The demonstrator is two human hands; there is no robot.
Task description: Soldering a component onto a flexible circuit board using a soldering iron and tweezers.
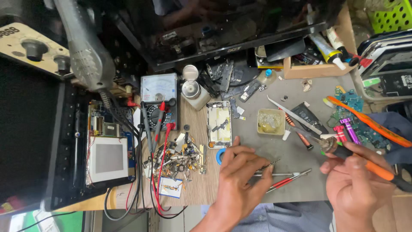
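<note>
- The right hand (356, 184), lower right of the frame, has its grip closed around the orange handle of a soldering iron (343, 150), whose tip points up-left over the bench (296, 180).
- The left hand (240, 174), lower centre, pinches a thin piece of braided wire (269, 164) between narrow fingertips; tweezers (274, 174) and a red-handled tool (287, 180) lie just beside it.
- Above the left hand lies an opened phone housing (219, 124); a small blue ring (220, 157) touches the hand's edge.
- A yellowish tub of flux (271, 122) sits between the housing and the iron.
- Left of centre: a heap of small parts (182, 154), an analogue multimeter (159, 96) with red and black leads.
- Far left, an opened tablet (107, 146).
- Purple screwdrivers (349, 131) lie near the iron.
</note>
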